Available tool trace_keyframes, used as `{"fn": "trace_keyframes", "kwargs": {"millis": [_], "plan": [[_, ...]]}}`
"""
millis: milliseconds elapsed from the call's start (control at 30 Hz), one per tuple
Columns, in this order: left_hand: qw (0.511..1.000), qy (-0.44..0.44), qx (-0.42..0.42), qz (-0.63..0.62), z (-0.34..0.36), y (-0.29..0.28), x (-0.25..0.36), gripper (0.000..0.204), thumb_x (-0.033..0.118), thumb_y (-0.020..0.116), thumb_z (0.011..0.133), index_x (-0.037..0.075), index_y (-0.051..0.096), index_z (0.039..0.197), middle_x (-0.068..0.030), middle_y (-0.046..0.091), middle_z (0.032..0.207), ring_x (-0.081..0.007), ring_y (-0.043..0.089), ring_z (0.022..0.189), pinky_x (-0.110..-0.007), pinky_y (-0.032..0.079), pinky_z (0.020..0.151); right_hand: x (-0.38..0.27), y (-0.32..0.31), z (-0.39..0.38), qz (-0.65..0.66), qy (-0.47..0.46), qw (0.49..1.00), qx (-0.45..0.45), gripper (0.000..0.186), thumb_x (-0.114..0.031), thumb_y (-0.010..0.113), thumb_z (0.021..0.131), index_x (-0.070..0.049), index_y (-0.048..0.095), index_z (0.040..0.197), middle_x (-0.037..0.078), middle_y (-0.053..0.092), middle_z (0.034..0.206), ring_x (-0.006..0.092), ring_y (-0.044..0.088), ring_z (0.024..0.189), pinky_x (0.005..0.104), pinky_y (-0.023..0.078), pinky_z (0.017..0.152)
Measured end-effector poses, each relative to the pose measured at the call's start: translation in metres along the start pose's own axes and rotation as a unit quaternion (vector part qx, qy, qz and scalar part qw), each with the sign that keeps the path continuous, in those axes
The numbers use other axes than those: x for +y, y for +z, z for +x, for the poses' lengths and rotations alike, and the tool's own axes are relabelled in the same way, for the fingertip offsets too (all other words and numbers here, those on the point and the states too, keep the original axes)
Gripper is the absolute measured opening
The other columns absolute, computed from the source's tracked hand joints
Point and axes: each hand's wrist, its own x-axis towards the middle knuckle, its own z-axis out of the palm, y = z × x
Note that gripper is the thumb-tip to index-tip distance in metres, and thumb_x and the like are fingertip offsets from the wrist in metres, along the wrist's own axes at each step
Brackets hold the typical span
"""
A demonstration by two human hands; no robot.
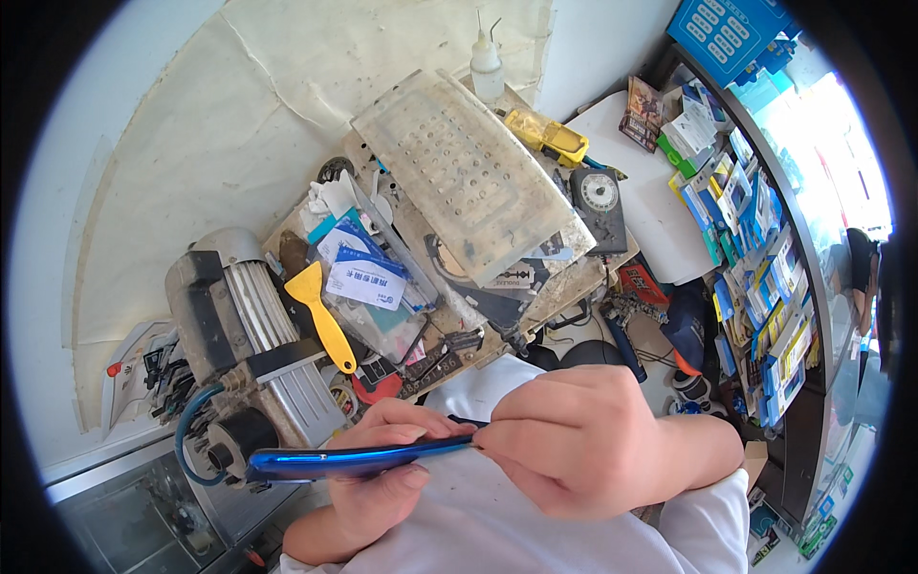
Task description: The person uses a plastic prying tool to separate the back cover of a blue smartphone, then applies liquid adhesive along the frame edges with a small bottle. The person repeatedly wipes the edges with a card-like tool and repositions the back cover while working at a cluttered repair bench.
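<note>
- We have the slim, glossy blue phone edge-on to us, in mid-air before the white cloth shirt, on the near side of the cluttered wooden desk.
- Our bare left hand is clamped on the phone, fingers over its far side and thumb against its near side. This grip carries the weight, so we should hold it firm without squeezing hard enough to flex the body.
- Our bare right hand has its fingertips bunched together at the phone's right end. We cannot tell whether they pinch its edge or something small.
- At that end, we would do best with short, light movements, easing off whenever the left grip starts to twist.
- The phone tilts up slightly toward the right; levelling it and turning the worked edge toward our eyes would show the contact better, since our right fingers hide it.
- The flat yellow plastic scraper lies beyond our left hand, beside the grey finned metal motor; we should keep the glossy surface clear of both.
</note>
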Motion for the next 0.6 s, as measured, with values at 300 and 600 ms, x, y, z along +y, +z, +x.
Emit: {"fn": "trace_keyframes", "kwargs": {"millis": [300, 600], "plan": [[0.997, -0.073, -0.030, 0.020, 0.003, -0.003, 0.005, 0.042, 0.009, 0.080, 0.088, 0.013, 0.069, 0.128, -0.0200, 0.065, 0.107, -0.0364, 0.065, 0.098, -0.047, 0.054, 0.088, 0.006, -0.015, 0.007, 0.191, 0.113, 0.971, -0.094, 0.005, -0.003, 0.070, 0.076, -0.007, 0.067, 0.078, 0.008, 0.061, 0.070, 0.0306, 0.064, 0.063, 0.0413, 0.050, 0.053], [0.994, -0.109, -0.014, -0.013, 0.003, -0.001, 0.007, 0.039, 0.009, 0.082, 0.087, 0.011, 0.071, 0.125, -0.0184, 0.066, 0.105, -0.0343, 0.066, 0.097, -0.045, 0.054, 0.088, 0.005, -0.017, 0.011, 0.209, 0.134, 0.960, -0.130, 0.002, -0.004, 0.070, 0.077, -0.006, 0.069, 0.078, 0.009, 0.062, 0.071, 0.0317, 0.065, 0.065, 0.0419, 0.051, 0.056]]}}
